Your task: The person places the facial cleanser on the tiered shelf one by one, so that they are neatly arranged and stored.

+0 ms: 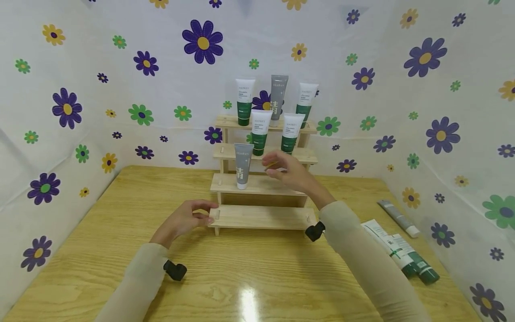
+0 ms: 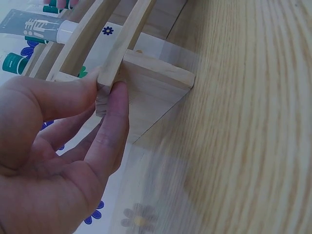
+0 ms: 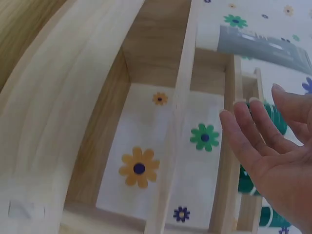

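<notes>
A wooden tiered stand [image 1: 261, 218] holds white-and-green squeeze tubes and grey ones upright on its upper steps. My left hand [image 1: 186, 219] pinches the left end of its lowest step; in the left wrist view the thumb [image 2: 63, 97] lies on one face of the board and fingers curl against the other. A grey tube [image 1: 243, 166] stands cap down at the left of the second step from the bottom. Just right of it my right hand [image 1: 291, 172] hovers with loosely bent fingers and nothing in them, as the right wrist view of the hand [image 3: 278, 151] also shows.
Behind the grey tube stand two white-and-green tubes [image 1: 260, 127] on the third step. The top step carries two more around a grey tube [image 1: 277, 96]. On the table's right side lie a grey tube [image 1: 398, 218] and white-and-green tubes [image 1: 386, 241]. Flower-printed cloth [image 1: 161, 89] surrounds the table.
</notes>
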Motion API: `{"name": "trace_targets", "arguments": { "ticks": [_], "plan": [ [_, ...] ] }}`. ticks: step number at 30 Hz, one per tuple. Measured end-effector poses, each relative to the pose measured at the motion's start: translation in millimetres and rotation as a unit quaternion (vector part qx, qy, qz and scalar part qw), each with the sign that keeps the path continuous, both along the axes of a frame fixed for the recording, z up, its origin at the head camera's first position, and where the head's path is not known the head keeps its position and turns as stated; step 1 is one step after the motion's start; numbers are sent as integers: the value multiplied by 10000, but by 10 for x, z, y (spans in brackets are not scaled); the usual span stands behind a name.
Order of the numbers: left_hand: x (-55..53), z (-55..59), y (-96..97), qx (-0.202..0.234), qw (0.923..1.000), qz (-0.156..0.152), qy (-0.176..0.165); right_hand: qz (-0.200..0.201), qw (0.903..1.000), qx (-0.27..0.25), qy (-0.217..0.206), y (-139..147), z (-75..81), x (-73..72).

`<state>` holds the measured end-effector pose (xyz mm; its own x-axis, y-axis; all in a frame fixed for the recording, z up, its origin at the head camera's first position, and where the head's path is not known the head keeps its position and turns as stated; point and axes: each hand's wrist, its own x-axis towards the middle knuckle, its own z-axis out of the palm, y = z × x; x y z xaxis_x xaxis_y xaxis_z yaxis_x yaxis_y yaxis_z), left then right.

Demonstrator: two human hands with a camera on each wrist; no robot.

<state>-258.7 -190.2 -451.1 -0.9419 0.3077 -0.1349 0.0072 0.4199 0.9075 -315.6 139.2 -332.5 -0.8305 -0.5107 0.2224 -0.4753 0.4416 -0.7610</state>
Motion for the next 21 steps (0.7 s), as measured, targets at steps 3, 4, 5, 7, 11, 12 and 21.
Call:
{"name": "trace_targets", "arguments": {
  "ticks": [3,4,5,7,11,12,21],
  "plan": [
    [-6,-4,-2,-20,10000,26,-3,-46,9999,127,43,167,30,-3],
    [-7,-5,-2,-31,10000,21,-3,-70,9998,149,61,226,39,-8],
    [-9,-5,-2,-32,10000,24,-7,-99,9998,178,84,286,47,-13],
    [-12,-3,-1,-24,10000,28,-23,-166,9995,257,122,409,62,-24],
    [-20,-3,3,23,10000,-12,0,-333,9976,546,248,652,91,-39],
    [-22,-6,4,29,10000,-15,5,-365,9969,631,299,708,101,-34],
    [-12,-4,9,32,10000,50,-56,-683,9852,1431,653,1238,125,53]
  ]
}}
